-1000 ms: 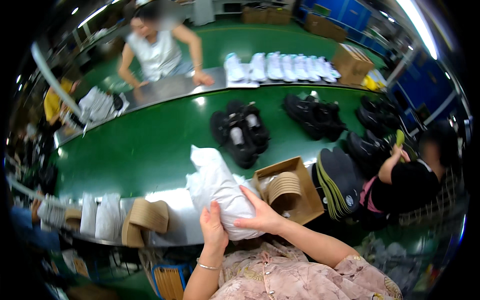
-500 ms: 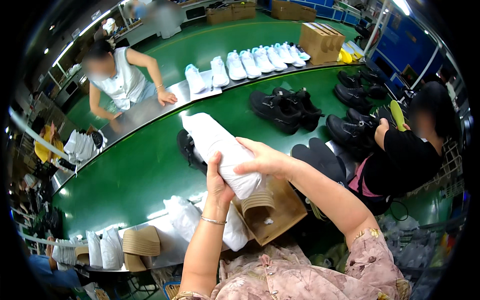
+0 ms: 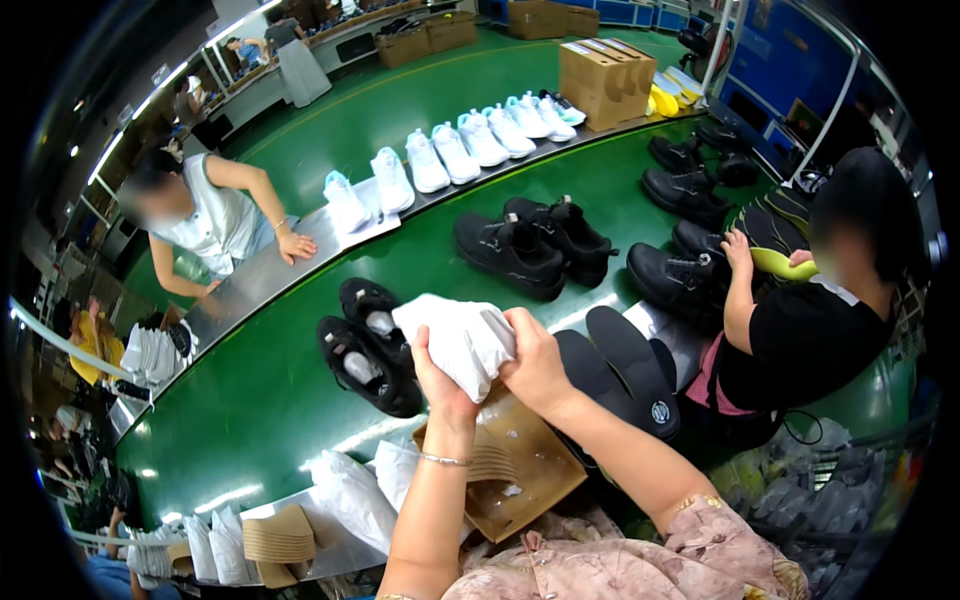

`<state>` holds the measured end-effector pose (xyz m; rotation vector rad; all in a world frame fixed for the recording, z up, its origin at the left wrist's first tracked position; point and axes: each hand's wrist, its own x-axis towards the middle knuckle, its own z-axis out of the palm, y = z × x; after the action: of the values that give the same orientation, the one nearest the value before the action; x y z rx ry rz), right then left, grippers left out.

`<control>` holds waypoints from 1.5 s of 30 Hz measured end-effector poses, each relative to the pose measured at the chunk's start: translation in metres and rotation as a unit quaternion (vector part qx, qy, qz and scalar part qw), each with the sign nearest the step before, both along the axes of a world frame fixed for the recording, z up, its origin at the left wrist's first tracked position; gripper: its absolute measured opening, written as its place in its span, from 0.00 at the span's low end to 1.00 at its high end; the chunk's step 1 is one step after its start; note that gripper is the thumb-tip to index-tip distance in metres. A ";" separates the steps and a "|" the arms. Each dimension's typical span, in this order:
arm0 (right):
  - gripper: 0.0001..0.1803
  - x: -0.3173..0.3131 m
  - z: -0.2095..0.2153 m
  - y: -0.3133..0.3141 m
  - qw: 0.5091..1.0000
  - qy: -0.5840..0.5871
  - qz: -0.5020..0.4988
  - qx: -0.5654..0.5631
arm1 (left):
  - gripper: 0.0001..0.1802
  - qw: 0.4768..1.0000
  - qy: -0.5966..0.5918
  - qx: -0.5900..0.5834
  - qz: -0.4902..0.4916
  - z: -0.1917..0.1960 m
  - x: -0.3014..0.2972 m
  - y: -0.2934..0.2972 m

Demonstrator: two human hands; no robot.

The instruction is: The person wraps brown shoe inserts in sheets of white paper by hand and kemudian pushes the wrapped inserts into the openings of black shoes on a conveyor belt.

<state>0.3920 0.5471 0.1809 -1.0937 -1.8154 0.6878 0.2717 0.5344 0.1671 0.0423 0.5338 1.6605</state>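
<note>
Two hands, one white bundle

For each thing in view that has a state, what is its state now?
White paper wad: crumpled, gripped by both hands.
Left hand: closed on the wad.
Right hand: closed on the wad.
Cardboard box: open.
Black shoes on the belt: upright, white stuffing inside.

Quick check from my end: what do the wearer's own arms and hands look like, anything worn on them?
Both hands are bare, no gloves. The left hand has a thin silver bracelet at the wrist. The right hand has a gold-coloured bracelet further up, just before a loose pinkish floral sleeve. No rings are clear.
</note>
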 end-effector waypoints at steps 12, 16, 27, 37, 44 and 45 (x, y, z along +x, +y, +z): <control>0.52 0.040 -0.009 0.029 0.888 0.239 0.194 -0.341 | 0.31 0.971 0.226 -0.065 0.052 -0.019 0.010 0.030; 0.42 0.023 -0.025 0.034 0.906 0.284 0.077 -0.305 | 0.26 0.977 0.184 -0.089 0.059 -0.023 0.028 0.039; 0.41 0.035 -0.050 0.051 0.886 0.298 0.017 -0.354 | 0.26 0.969 0.206 -0.116 0.069 -0.041 0.041 0.064; 0.39 0.100 -0.050 0.078 0.829 0.416 -0.104 -0.360 | 0.28 0.950 0.294 -0.100 -0.025 -0.068 0.101 0.113; 0.39 0.220 -0.018 0.067 0.858 0.397 -0.247 -0.212 | 0.18 0.473 0.880 0.003 -0.031 -0.136 0.078 0.218; 0.39 0.224 -0.021 0.060 0.861 0.389 -0.255 -0.208 | 0.14 0.450 0.891 -0.021 -0.058 -0.138 0.083 0.228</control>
<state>0.6158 0.6066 0.1604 -1.2511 -0.6558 1.0245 0.3546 0.7625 0.0293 1.9183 2.0190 0.7852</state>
